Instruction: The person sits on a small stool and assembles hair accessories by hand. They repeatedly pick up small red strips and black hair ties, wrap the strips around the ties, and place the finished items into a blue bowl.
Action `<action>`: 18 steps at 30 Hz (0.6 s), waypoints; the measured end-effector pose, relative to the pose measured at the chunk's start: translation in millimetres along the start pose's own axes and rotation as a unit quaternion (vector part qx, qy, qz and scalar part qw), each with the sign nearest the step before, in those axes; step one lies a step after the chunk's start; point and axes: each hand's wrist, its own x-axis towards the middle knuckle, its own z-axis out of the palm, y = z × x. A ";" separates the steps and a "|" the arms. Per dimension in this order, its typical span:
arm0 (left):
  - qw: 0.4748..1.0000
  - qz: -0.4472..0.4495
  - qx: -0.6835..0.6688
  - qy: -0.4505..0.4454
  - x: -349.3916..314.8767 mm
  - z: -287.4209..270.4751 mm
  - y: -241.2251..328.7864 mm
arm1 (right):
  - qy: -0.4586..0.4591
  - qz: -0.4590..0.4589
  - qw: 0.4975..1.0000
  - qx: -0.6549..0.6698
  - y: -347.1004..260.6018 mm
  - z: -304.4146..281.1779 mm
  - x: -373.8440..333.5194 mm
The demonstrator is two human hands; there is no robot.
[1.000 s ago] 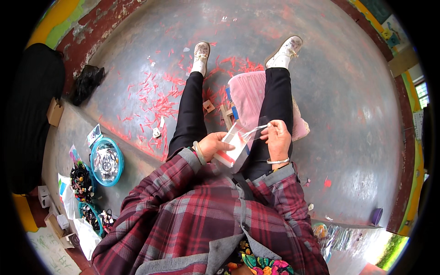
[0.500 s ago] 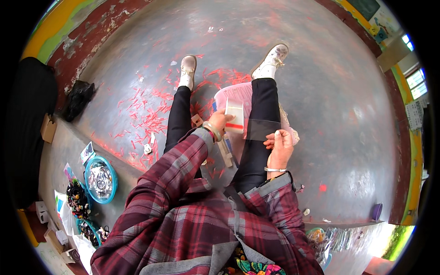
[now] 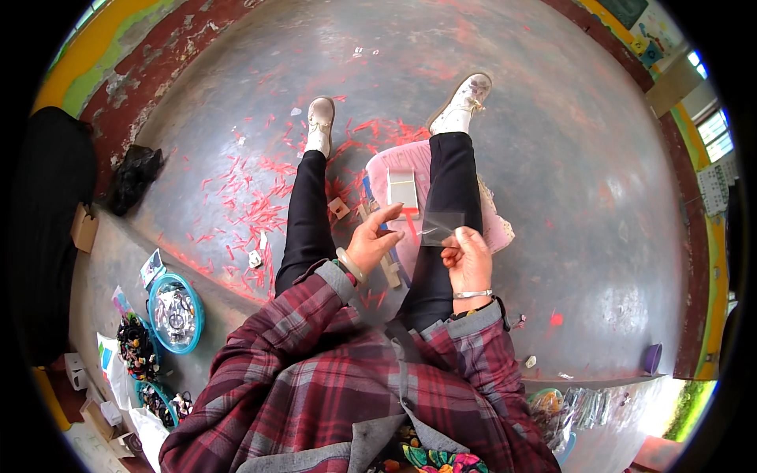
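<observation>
Right hand (image 3: 471, 257) pinched a clear, flat plastic sleeve (image 3: 439, 226); left hand (image 3: 371, 243) gaped empty; frame right, a white poster (image 3: 717, 185) was illegible.

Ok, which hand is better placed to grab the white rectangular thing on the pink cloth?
Probably the left hand: it appears empty and nearer the white rectangular thing; the right hand holds a clear plastic piece.

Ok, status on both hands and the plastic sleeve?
Left hand open, apparently empty. Right hand pinching clear plastic sleeve. White box on pink cloth. Nothing visibly blocking.
</observation>
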 end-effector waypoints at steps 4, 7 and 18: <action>0.998 0.010 -0.013 -0.060 -21.3 2.1 34.6 | -0.036 0.195 0.979 0.056 15.6 1.5 -10.4; 0.989 0.063 -0.022 -0.135 -21.1 -6.6 36.9 | -0.074 0.238 0.968 0.016 22.9 -0.3 -16.0; 0.970 -0.204 -0.128 0.036 -36.2 -7.6 56.8 | -0.157 0.048 0.982 -0.093 21.8 10.6 -35.6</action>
